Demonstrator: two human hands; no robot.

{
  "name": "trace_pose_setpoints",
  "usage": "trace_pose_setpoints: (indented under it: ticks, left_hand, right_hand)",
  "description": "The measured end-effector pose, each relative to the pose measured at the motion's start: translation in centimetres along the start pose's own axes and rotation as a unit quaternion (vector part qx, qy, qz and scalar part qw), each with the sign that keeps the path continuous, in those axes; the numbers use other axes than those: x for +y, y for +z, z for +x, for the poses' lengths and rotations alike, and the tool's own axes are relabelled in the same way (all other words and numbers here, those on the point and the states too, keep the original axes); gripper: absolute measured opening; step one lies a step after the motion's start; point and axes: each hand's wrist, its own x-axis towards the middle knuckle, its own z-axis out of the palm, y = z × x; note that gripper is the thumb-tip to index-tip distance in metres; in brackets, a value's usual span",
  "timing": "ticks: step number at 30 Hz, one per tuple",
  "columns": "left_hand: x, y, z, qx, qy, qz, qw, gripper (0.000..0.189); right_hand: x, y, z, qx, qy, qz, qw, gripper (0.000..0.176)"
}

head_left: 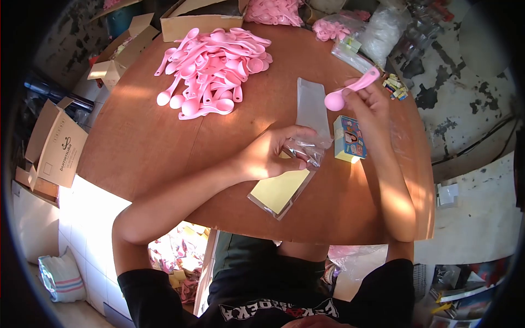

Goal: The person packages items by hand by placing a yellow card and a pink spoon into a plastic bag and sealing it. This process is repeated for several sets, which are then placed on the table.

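Observation:
My left hand (273, 153) pinches the upper end of a clear plastic bag (309, 151), whose crinkled mouth catches the light. A pale yellow card (280, 191) lies inside the bag's lower part, close over the table. My right hand (373, 107) is closed on a pink plastic spoon (353, 88), its round bowl pointing left. Just below that hand stands a small blue and yellow box (350, 139) with a printed picture. A stack of flat clear bags (311, 106) lies between my hands. Farther back on the left is a heap of pink spoons (213, 68).
The brown table (147, 147) has a curved edge. An open cardboard box (202, 21) sits behind the heap. Bags of pink items (273, 11) and a clear plastic bundle (385, 33) stand at the back. Small yellow pieces (395, 87) lie at the right edge, near the peeling wall.

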Motion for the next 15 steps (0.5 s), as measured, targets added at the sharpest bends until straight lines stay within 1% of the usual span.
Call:
trace_pose_setpoints:
  ticks: [1,2,3,4,5,6,8,9,10,12,13,15]
  left_hand:
    - [0.3,0.0,-0.1,0.004,-0.030,0.023,0.999,0.057]
    - [0.7,0.1,-0.1,0.008,-0.060,0.048,0.997,0.060]
    - [1.0,0.2,0.0,0.011,-0.064,0.043,0.997,0.061]
    - [0.8,0.2,0.0,0.007,-0.065,0.044,0.997,0.061]
    - [0.3,0.1,0.1,0.011,-0.041,0.042,0.998,0.061]
    - [-0.1,0.1,0.1,0.015,-0.018,0.041,0.999,0.062]
    - [-0.1,0.2,0.1,0.016,-0.010,0.047,0.999,0.062]
    - [0.0,0.2,0.1,0.022,-0.002,0.051,0.998,0.062]
    - [0.3,0.3,0.1,0.021,-0.003,0.054,0.998,0.062]
    - [1.1,0.4,-0.1,0.034,-0.043,0.074,0.996,0.063]
    - [1.0,0.4,-0.1,0.033,-0.046,0.075,0.996,0.063]
    - [0.6,0.4,0.0,0.030,0.010,0.072,0.997,0.055]
  right_hand:
    - [-1.3,-0.9,-0.6,0.031,0.039,0.106,0.993,0.030]
    - [-2.0,-1.5,-1.2,0.063,0.078,0.210,0.972,0.030]
    - [-2.0,-1.6,-1.7,0.066,0.079,0.209,0.972,0.030]
    - [-2.1,-1.6,-2.1,0.052,0.082,0.217,0.971,0.037]
    - [-2.2,-1.4,-2.5,0.038,0.085,0.225,0.970,0.044]
    - [-2.3,-1.0,-3.0,0.042,0.084,0.226,0.970,0.044]
    - [-2.8,0.4,-3.9,0.025,0.066,0.136,0.988,0.060]
    - [-3.0,0.8,-4.2,0.008,0.047,0.112,0.993,0.068]
    - [-3.2,1.1,-4.5,0.011,0.046,0.115,0.992,0.068]
    - [-3.5,1.7,-5.0,-0.017,0.062,0.093,0.994,0.071]
    - [-3.0,2.3,-5.1,-0.019,0.026,0.107,0.994,0.068]
    - [-3.1,2.7,-5.5,-0.020,0.030,0.111,0.993,0.066]
